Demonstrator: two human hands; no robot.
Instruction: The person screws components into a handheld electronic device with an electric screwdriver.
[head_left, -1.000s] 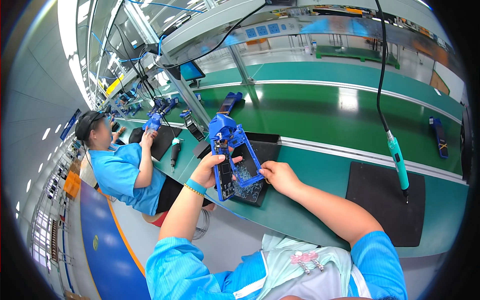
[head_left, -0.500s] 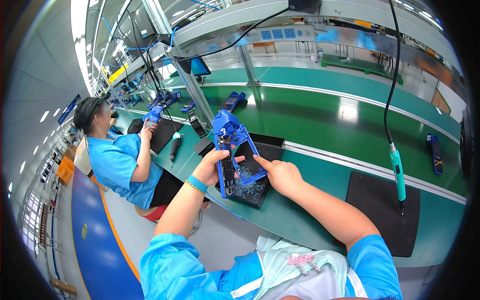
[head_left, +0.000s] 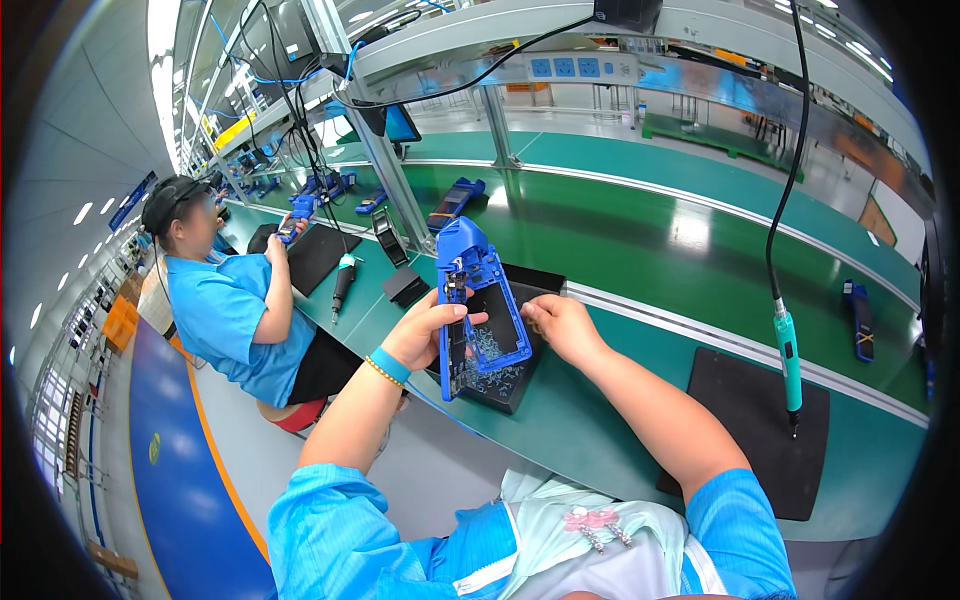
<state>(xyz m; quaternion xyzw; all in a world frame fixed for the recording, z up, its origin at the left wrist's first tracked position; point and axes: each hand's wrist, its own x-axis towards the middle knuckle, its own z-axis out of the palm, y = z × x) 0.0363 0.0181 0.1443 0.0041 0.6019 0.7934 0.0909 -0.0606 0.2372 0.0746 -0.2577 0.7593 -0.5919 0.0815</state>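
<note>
My left hand is wrapped round the lower left side of a blue handheld-device housing, its thumb across the front. The housing is tilted upright, with an open rectangular frame and dark inner parts on its left side. Just right of the frame, my right hand has thumb and fingertips pinched together; anything between them is too small to make out. Beneath both hands lies a black tray holding many small screw-like pieces, partly hidden by the housing.
A teal electric screwdriver hangs on a cable over a black mat at right. Blue devices lie on the green conveyor. Left, a co-worker holds a blue device beside another screwdriver. A metal post rises behind.
My right hand's index finger, earlier stretched out to the frame's edge, is now curled into a pinch. The housing has turned slightly in my left hand.
</note>
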